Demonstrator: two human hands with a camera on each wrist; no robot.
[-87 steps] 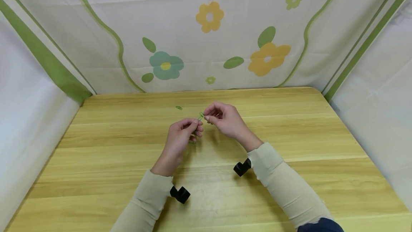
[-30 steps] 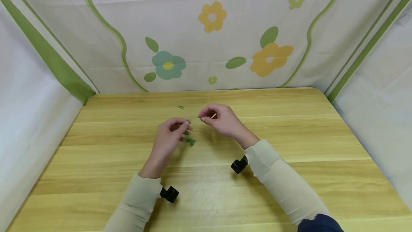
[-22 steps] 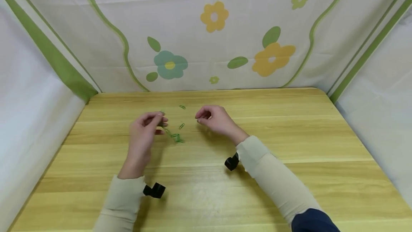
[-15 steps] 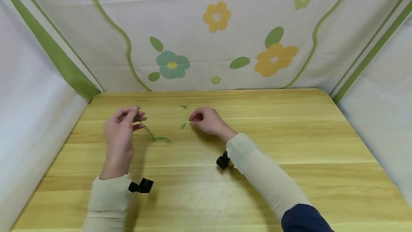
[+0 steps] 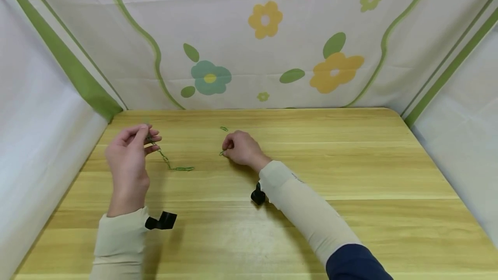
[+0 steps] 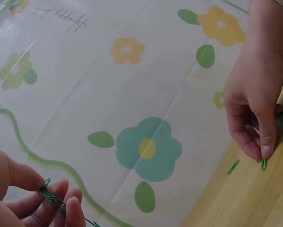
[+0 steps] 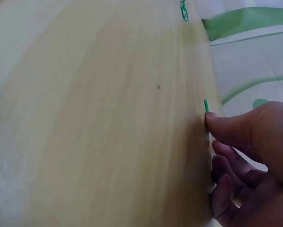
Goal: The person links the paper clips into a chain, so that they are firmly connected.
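At the left of the table in the head view, my left hand (image 5: 130, 150) pinches one end of a chain of linked green paper clips (image 5: 165, 159). The chain hangs from the fingers, and its lower end lies along the tabletop. The left wrist view shows its top clips (image 6: 49, 194) between thumb and fingers. Near the middle back, my right hand (image 5: 243, 148) is down at the table, thumb and forefinger pinching the end of a single green paper clip (image 6: 264, 165). Part of that clip is covered by the fingertips.
Another loose green paper clip (image 5: 224, 128) lies just behind the right hand. The wooden table (image 5: 249, 237) ends at a white flowered cloth (image 5: 256, 55) at the back, with cloth on both sides. Each wrist carries a small black camera (image 5: 161, 221).
The hands have drawn apart. My left hand has carried the chain left, uncovering a loose clip on the table. My right hand has moved left and down onto that clip.
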